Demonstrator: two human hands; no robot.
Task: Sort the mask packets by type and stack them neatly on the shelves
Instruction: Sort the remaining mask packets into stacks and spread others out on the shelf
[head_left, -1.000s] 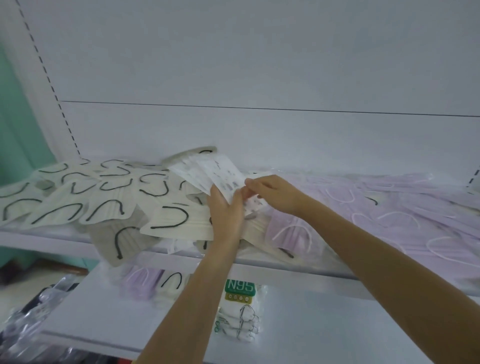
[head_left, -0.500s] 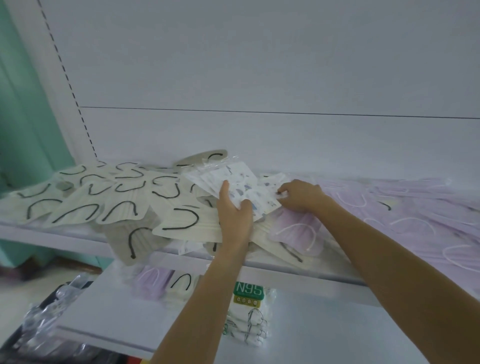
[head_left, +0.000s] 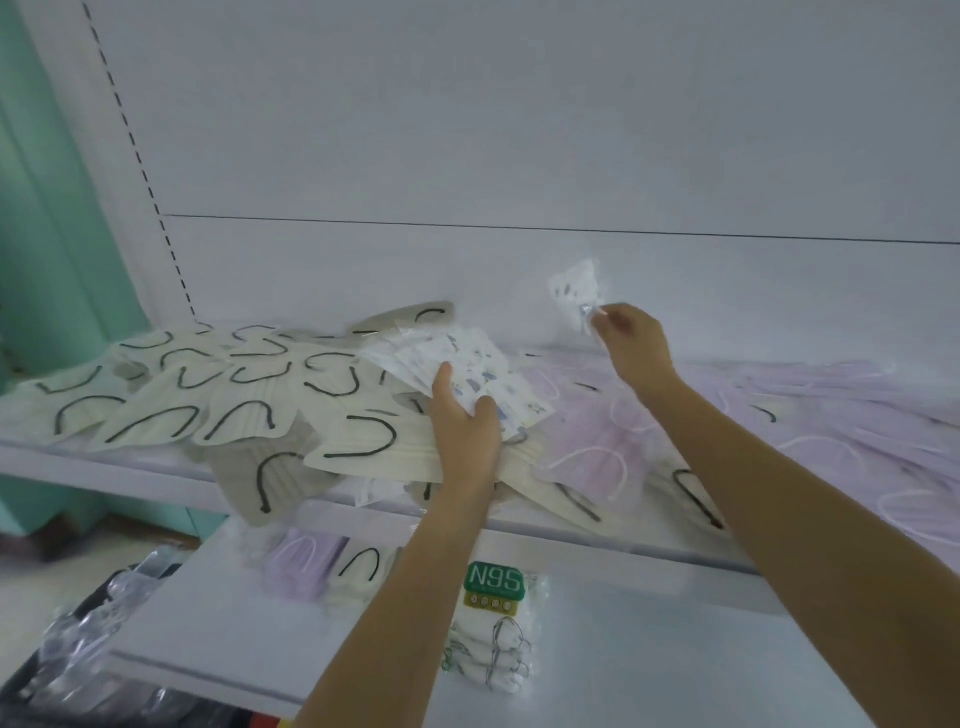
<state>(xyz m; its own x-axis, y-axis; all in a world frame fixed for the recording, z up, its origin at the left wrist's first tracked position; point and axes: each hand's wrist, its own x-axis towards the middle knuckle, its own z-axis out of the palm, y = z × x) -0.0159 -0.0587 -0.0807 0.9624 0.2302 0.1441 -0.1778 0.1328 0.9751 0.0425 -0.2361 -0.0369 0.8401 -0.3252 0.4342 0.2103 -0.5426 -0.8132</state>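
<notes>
On the top shelf, at the left, a messy heap of cream mask packets with black ear loops, a few hanging over the front edge. At the right, a wide spread of purple mask packets with pale loops. In the middle, between the two heaps, the left hand, back of the hand up, thumb and fingers curled round a fan of white picture packets. Held firmly, resting on top of the cream heap and right beside the purple one. Up and to the right, the right hand, lifted off the shelf, near the white back wall. Pinched by one corner between its thumb and fingertips, one more picture packet, up in the air, well apart from the fan. Too blurry for a clear look at the little prints. On the lower shelf, just right of the left arm, a neat stack of white packets with a green N95 label on top. To the left of that arm, a purple packet and a cream packet with a black loop, side by side, partly hidden under the top shelf. Down in the bottom left corner, crinkly clear plastic bags. Far left, past the shelves, a green wall.
</notes>
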